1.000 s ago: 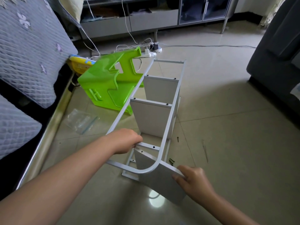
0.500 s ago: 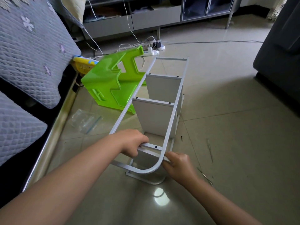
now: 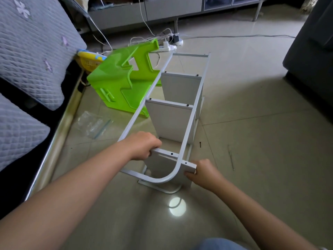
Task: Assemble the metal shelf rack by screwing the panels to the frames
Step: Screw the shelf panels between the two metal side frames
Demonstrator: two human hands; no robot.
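right hand [image 3: 203,171] grips the right end of the nearest panel [image 3: 173,158], fingers curled around its edge. left hand [image 3: 144,146] grips the panel's left end at the upper frame [image 3: 177,123]. the rack lies on its side on the floor [image 3: 252,141], with two fitted panels [image 3: 171,120] standing beyond. a loose screw [image 3: 200,144] lies just right of the rack. a green plastic stool [image 3: 122,82] is tipped over behind the frame's left rail.

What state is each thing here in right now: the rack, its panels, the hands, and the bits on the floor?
Rack frame: lying on its side.
Far two panels: screwed in.
Near panel: held in place, holes empty.
Left hand: gripping panel's left end.
Right hand: gripping its right end.
Green stool: tipped over.
Screw: loose on floor.
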